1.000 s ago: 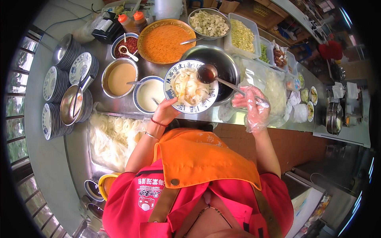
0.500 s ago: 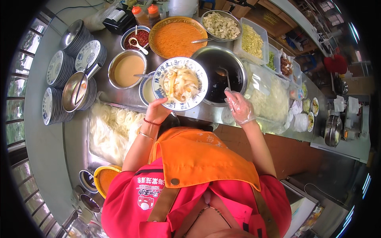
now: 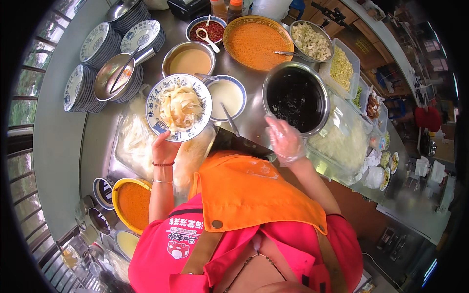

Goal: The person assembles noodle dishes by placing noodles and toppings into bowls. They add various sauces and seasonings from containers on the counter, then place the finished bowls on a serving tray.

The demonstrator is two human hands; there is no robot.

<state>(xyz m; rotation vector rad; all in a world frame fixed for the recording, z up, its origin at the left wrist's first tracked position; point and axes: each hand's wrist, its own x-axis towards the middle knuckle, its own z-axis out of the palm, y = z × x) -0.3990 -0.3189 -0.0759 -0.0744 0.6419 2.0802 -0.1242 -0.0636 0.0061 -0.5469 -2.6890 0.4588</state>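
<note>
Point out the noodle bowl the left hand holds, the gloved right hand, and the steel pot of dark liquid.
noodle bowl [image 3: 161,128], head view, on its blue patterned rim at the lower left.
right hand [image 3: 285,141], head view, on the back of the clear glove.
steel pot [image 3: 296,97], head view, on the dark liquid inside.

Counting outward from the black pot [image 3: 296,99]: one of those. Left of it, one plate of noodles [image 3: 179,107], one white sauce bowl [image 3: 226,94] and one tan sauce pot [image 3: 189,59]. Above it, one big orange sauce pan [image 3: 254,40], one small chili bowl [image 3: 207,30] and one bowl of cubes [image 3: 310,41]. Far left of it stand four plate stacks [image 3: 94,44]. Two hands show, one bare [image 3: 164,149], one gloved [image 3: 285,141]. Two red-capped bottles [image 3: 227,7] stand above.
</note>
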